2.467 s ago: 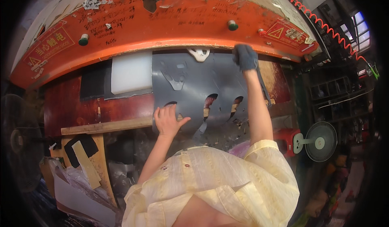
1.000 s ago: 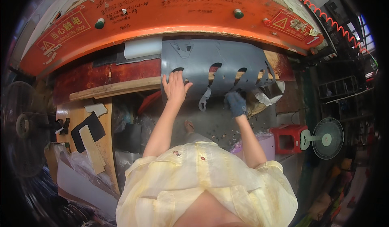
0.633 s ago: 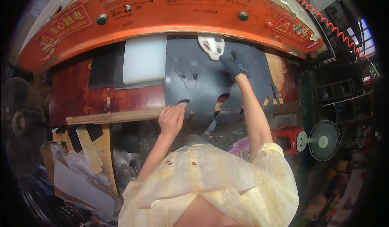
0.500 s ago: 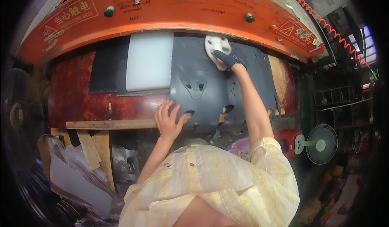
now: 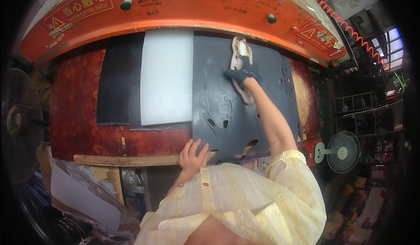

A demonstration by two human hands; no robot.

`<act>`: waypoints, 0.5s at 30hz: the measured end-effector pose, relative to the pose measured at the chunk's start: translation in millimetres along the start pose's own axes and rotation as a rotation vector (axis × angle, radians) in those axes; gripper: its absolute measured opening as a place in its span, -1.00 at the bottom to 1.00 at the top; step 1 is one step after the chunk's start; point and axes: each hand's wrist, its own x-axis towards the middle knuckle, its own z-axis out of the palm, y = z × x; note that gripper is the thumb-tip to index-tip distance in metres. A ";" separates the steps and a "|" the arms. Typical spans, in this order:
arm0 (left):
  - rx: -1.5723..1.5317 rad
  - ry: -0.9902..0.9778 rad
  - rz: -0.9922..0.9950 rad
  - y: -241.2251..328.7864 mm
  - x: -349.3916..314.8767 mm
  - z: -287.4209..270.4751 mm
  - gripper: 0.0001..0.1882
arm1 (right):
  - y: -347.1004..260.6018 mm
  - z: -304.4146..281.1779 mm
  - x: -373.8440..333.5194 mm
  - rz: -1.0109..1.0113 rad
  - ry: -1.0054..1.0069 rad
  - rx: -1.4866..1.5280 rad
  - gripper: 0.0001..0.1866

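Note:
My right hand (image 5: 244, 71), in a dark glove, is closed on a pale, sole-shaped cutting die (image 5: 236, 63) with an openwork frame. The die lies lengthwise on a dark grey rubber-like sheet (image 5: 204, 48), close beneath the orange beam. Cut outlines and small holes mark the sheet to the left of the die, and more openings show along its near and right edges. My bare left hand (image 5: 193, 156) rests at the near edge of the bench by the sheet's left corner, its fingers spread and holding nothing.
A white board (image 5: 166, 78) lies over black sheets (image 5: 119, 83) on the reddish-brown bench (image 5: 74, 109). The orange machine beam (image 5: 192, 8) spans the far side. A wooden strip (image 5: 127, 160) edges the front. A fan (image 5: 343, 152) stands at the right, scrap material (image 5: 83, 197) lower left.
The die has turned more lengthwise and come nearer me, with my right hand gripping its middle. More of the bench and the sheet's cut outlines show. My left hand stays at the near edge.

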 end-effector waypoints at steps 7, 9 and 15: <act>-0.230 -0.130 -0.004 -3.6 2.5 -18.2 -0.65 | 108.2 -15.1 23.1 -0.127 -0.325 1.283 -0.18; -0.255 -0.208 -0.036 -0.2 10.4 -25.1 -0.66 | 137.5 -10.4 30.2 -0.067 -0.216 1.331 -0.19; -0.229 -0.164 -0.188 7.2 71.2 -39.4 -0.69 | 174.7 1.3 52.0 -0.030 0.035 1.017 -0.19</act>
